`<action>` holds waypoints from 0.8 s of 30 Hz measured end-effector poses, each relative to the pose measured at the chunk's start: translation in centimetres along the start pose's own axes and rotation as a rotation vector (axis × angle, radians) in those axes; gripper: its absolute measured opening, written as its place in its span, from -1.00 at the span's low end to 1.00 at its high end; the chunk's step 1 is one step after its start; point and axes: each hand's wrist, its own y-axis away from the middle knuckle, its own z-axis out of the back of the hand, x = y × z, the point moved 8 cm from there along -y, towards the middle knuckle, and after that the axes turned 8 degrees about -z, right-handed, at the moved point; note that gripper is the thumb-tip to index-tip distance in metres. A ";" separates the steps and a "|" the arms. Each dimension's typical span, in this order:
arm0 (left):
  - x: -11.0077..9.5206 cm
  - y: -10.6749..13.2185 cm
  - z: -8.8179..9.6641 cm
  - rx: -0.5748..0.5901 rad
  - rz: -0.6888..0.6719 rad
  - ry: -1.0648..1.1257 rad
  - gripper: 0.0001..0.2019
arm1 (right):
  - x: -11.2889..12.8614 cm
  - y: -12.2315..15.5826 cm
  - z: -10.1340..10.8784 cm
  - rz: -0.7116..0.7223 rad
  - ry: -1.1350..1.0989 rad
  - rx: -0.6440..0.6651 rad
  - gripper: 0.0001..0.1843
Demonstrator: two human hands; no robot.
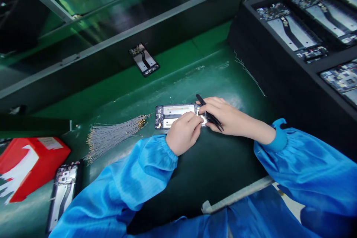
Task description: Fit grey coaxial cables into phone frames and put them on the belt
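An opened phone (175,111) lies flat on the green mat, its circuit board and flat cable exposed. My left hand (184,132) rests over its right half with fingers pressed together at the board; whatever they pinch is hidden. At the phone's right end, my right hand (223,115) is closed around black tweezers (212,118), which lie slantwise across the fingers. Its fingertips touch the phone's board. To the left of the phone, a fanned bundle of thin grey cables (115,134) with gold-coloured ends spreads over the mat.
Another opened phone (144,60) lies near the back ledge. A black tray (281,70) of opened phones stands at right, with loose cables (249,72) beside it. At left are a red bin (52,160) holding white material and another opened phone (63,197).
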 end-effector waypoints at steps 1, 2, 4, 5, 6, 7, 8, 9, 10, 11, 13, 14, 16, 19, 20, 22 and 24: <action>-0.2 0.2 0.1 -0.015 -0.032 0.018 -0.84 | 0.0 0.0 0.0 -0.003 -0.004 0.000 -0.70; -0.4 0.4 0.1 -0.026 -0.063 0.027 -0.82 | 0.0 0.0 0.0 -0.006 -0.007 -0.001 -0.70; -0.8 0.9 0.2 -0.044 -0.115 0.025 -0.80 | 0.0 0.0 -0.1 -0.010 -0.016 0.002 -0.69; -0.9 1.0 0.2 -0.050 -0.134 0.023 -0.80 | 0.0 0.0 -0.1 -0.013 -0.020 0.006 -0.69; -0.9 1.2 0.2 -0.058 -0.148 0.023 -0.79 | -0.1 0.0 -0.1 -0.018 -0.024 0.012 -0.68; -1.0 1.3 0.1 -0.066 -0.157 0.024 -0.79 | -0.2 0.0 -0.2 -0.021 -0.028 0.018 -0.68; -1.0 1.3 0.1 -0.068 -0.167 0.026 -0.79 | -0.3 0.0 -0.2 -0.025 -0.029 0.025 -0.68; -1.1 1.4 0.0 -0.067 -0.175 0.026 -0.79 | -0.3 0.0 -0.3 -0.029 -0.029 0.032 -0.67; -1.1 1.4 0.0 -0.064 -0.179 0.024 -0.78 | -0.4 -0.1 -0.3 -0.034 -0.026 0.037 -0.67; -1.2 1.4 -0.1 -0.062 -0.179 0.020 -0.78 | -0.4 -0.2 -0.3 -0.040 -0.019 0.043 -0.66; -1.2 1.3 -0.2 -0.054 -0.167 0.012 -0.78 | -0.3 -0.4 -0.3 -0.061 0.007 0.056 -0.65; -1.2 1.3 -0.2 -0.051 -0.159 0.008 -0.78 | -0.3 -0.6 -0.4 -0.076 0.026 0.064 -0.64; -1.2 1.2 -0.2 -0.038 -0.145 0.005 -0.78 | -0.1 -1.0 -0.4 -0.114 0.072 0.084 -0.64; -1.2 1.0 -0.2 0.002 -0.149 -0.019 -0.78 | 0.1 -1.5 -0.5 -0.162 0.120 0.118 -0.65; -1.2 1.0 -0.2 0.019 -0.166 -0.035 -0.78 | 0.1 -1.6 -0.6 -0.171 0.125 0.127 -0.65; -1.1 1.2 0.1 0.047 -0.213 -0.055 -0.78 | 0.0 -1.7 -0.6 -0.174 0.111 0.133 -0.64; -0.6 1.5 0.6 0.054 -0.241 -0.030 -0.77 | -0.2 -1.6 -0.6 -0.161 0.080 0.127 -0.62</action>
